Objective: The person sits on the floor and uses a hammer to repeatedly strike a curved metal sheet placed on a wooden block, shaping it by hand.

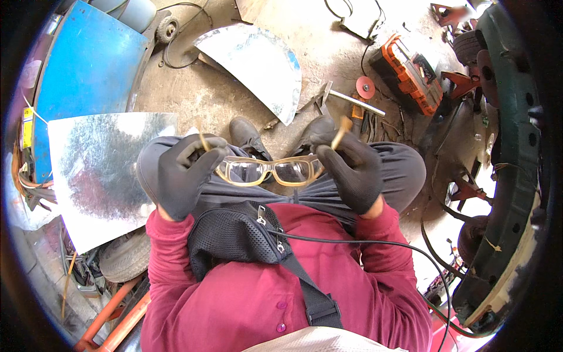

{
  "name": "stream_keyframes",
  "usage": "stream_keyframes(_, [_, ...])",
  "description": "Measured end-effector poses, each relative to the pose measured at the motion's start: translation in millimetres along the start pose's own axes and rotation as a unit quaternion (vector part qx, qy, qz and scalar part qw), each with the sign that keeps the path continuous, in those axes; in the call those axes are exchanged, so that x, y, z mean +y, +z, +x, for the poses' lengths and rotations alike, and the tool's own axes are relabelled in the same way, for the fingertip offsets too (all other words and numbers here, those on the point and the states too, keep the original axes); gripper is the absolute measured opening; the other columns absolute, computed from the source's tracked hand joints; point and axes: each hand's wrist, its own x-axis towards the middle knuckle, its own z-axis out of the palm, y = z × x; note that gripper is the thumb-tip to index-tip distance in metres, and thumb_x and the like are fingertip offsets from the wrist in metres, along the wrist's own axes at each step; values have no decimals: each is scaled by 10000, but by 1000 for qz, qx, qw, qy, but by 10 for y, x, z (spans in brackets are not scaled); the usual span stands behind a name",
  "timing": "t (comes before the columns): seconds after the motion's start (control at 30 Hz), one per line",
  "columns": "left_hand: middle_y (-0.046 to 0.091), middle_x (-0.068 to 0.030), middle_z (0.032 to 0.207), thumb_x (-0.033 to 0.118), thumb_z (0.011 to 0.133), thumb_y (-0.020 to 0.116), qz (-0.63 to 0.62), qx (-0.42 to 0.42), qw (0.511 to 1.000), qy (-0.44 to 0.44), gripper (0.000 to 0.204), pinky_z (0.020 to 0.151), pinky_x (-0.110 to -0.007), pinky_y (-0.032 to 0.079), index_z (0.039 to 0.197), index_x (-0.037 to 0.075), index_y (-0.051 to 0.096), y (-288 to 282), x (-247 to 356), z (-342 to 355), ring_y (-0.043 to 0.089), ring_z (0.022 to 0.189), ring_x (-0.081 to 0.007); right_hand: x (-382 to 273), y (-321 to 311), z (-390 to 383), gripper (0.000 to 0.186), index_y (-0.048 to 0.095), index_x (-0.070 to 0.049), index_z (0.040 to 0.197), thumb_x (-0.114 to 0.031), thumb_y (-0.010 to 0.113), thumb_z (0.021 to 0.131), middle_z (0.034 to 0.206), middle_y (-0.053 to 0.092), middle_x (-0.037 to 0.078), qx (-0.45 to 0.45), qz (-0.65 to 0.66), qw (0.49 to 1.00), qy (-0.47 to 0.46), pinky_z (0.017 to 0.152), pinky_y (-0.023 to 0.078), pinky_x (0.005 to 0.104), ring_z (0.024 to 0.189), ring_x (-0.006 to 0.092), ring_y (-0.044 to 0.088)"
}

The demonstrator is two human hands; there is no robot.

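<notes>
Clear-lensed safety glasses with tan frames (270, 171) are held level above my lap, their arms spread upward on either side. My left hand (190, 170), in a black glove, pinches the glasses at their left arm. My right hand (349, 167), also gloved, grips them at the right arm. Below, my crossed legs in dark trousers (402, 170) and two black boots (243, 132) show. A black mesh chest bag (231, 240) with a cable across it rests on my maroon top.
A shiny metal sheet (97, 176) lies left, near a blue panel (94, 64). Ahead are a cut metal piece (258, 64), a pink disc (365, 88), a metal tube (363, 105) and an orange toolbox (404, 70). A long dark steel beam (501, 176) runs along the right.
</notes>
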Motion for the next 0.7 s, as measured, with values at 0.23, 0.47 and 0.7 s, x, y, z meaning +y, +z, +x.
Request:
stream_keyframes(0.23, [655, -122, 914, 467, 974, 747, 1, -64, 887, 458, 508, 534, -303, 470, 1201, 20, 663, -290, 247, -157, 624, 683, -193, -572, -488, 140, 331, 760, 38, 1045, -192, 863, 831, 942, 737, 200, -75, 68, 925, -365, 652, 579, 404, 736, 282, 725])
stream_keyframes(0.47, [662, -142, 1007, 393, 840, 890, -72, -101, 845, 520, 435, 627, -375, 560, 1046, 91, 655, -246, 565, -229, 689, 764, -246, -646, -474, 1, 370, 709, 73, 938, -199, 927, 816, 767, 668, 166, -82, 239, 888, -385, 516, 551, 400, 584, 297, 678])
stream_keyframes(0.7, [665, -147, 1067, 358, 894, 804, -95, -133, 810, 564, 393, 700, -379, 558, 1115, 73, 648, -329, 760, -194, 688, 835, -248, -831, -606, -49, 285, 698, 41, 967, -203, 828, 897, 824, 662, 131, -60, 195, 902, -382, 582, 531, 392, 642, 267, 654])
